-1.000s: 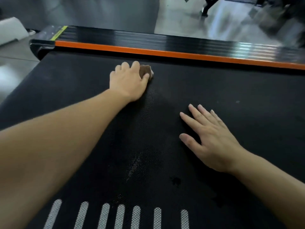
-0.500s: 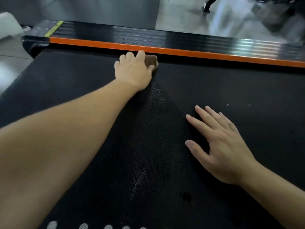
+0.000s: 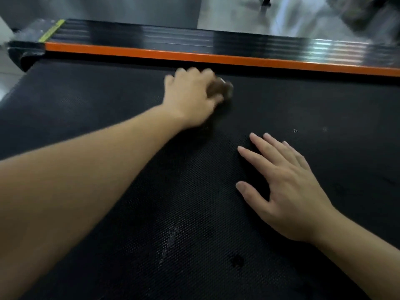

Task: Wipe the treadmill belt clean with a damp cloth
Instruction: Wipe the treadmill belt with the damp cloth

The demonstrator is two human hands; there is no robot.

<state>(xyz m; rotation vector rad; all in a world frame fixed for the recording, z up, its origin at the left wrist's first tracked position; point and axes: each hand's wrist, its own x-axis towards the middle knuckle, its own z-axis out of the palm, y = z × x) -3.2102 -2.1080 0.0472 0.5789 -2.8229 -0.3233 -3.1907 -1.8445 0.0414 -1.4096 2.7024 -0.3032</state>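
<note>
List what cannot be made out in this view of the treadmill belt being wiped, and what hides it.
- Cloth: head view, mostly covered by the left hand gripping it, and motion-blurred. Its size and dampness are unclear.
- Belt: head view, cut off by the frame's bottom and right edges.
- Floor beyond the orange rail: head view, objects there are too blurred to identify.

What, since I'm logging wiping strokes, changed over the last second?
The left hand, gripping the cloth, pushed up to the orange rail, then pulled back and slightly rightward. The right hand stayed flat on the belt; no grip changed.
</note>
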